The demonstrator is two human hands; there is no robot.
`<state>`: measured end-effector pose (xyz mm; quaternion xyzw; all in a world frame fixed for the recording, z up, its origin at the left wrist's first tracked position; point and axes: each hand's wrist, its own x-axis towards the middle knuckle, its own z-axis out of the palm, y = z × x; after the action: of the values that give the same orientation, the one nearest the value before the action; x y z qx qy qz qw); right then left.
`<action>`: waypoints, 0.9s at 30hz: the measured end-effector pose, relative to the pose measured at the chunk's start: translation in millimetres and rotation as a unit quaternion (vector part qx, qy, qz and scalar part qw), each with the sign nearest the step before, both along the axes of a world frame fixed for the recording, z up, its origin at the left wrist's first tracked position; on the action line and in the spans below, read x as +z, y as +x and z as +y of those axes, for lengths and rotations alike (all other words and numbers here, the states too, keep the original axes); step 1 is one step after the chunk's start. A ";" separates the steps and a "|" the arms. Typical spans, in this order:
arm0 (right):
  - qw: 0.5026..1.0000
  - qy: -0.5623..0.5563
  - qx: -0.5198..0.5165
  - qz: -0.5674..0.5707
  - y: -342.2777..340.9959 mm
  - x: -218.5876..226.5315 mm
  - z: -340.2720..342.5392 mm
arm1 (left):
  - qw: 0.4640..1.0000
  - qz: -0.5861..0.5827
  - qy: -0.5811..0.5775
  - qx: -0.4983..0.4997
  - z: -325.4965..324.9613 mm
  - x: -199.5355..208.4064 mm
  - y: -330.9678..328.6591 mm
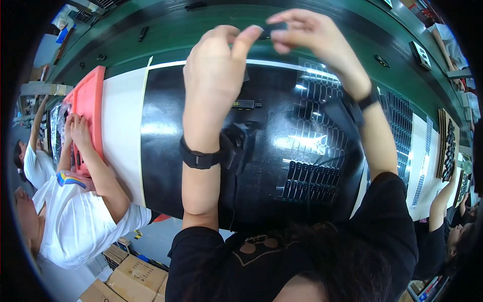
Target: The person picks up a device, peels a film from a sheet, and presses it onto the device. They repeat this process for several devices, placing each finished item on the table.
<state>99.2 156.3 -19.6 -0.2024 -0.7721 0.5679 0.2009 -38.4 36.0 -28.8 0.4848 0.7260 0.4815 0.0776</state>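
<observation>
Both hands are raised over the far edge of the black work mat point(166, 171). My left hand point(214, 65) is closed, its thumb pointing right; its other fingertips are hidden. My right hand point(312, 38) faces it, slightly blurred, with its fingers closed around a small dark piece point(268, 31) between the two hands. The piece's kind is too smeared to tell. Below the hands, a small black device with a lit digit display point(244, 104) lies on the mat. A clear sheet with rows of black oblong stickers point(312, 181) lies nearer me on the right.
A green conveyor belt point(171, 35) runs beyond the mat, with small black devices on it. A red bin point(98, 116) stands left, where a co-worker in a white shirt point(85, 216) works. Clear film with oblong outlines point(314, 98) lies under my right arm. Cardboard boxes point(136, 274) stand lower left.
</observation>
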 end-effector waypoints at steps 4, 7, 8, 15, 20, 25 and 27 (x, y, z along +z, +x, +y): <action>0.997 0.016 0.025 0.075 -45.4 -57.4 52.9 | 0.998 0.041 0.011 0.052 -8.2 7.3 -14.5; 0.959 0.258 -0.032 -0.108 -61.5 -98.5 87.1 | 1.000 0.021 0.006 0.014 -13.5 20.3 -9.1; 0.932 0.352 -0.019 -0.088 -62.4 -117.6 103.6 | 1.000 0.014 0.005 -0.023 -10.4 24.8 -1.8; 0.900 0.436 -0.021 -0.014 -43.1 -56.7 71.8 | 0.973 0.017 -0.072 -0.220 -39.6 24.3 27.3; 0.957 0.227 -0.073 -0.165 43.6 16.6 -35.8 | 0.902 0.092 -0.122 -0.405 -61.0 -23.6 73.7; 0.928 0.195 0.062 -0.311 99.6 -45.4 -75.3 | 0.881 0.147 -0.112 -0.435 -75.8 -63.6 108.9; 0.932 0.213 0.047 -0.291 108.9 -61.1 -86.5 | 0.886 0.139 -0.121 -0.427 -82.6 -68.9 119.3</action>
<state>208.1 69.8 -80.8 -0.2752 -0.9080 0.3153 -0.0213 81.0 -46.6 -97.7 0.7965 0.5050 0.2383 0.2318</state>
